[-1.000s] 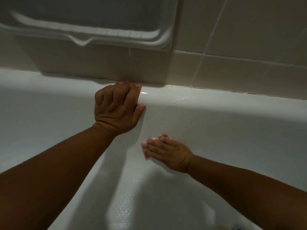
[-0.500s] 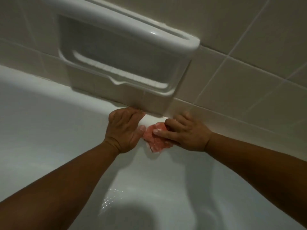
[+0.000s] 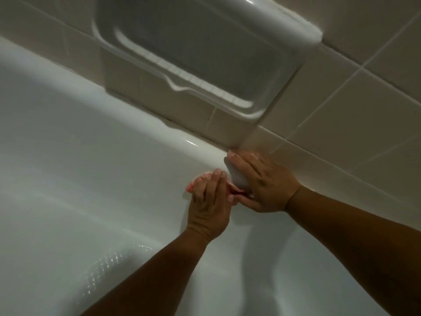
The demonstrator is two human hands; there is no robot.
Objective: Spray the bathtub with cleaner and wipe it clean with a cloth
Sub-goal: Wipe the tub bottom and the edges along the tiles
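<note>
The pink cloth lies on the tub's inner wall, just under the rim and below the right lower corner of the soap dish. The left hand presses flat on it, fingers straight and held together, so that only its edges show. The right hand rests flat on the rim just right of the cloth, below the same corner, fingers straight and thumb spread wide. Whether the thumb touches the cloth is unclear.
</note>
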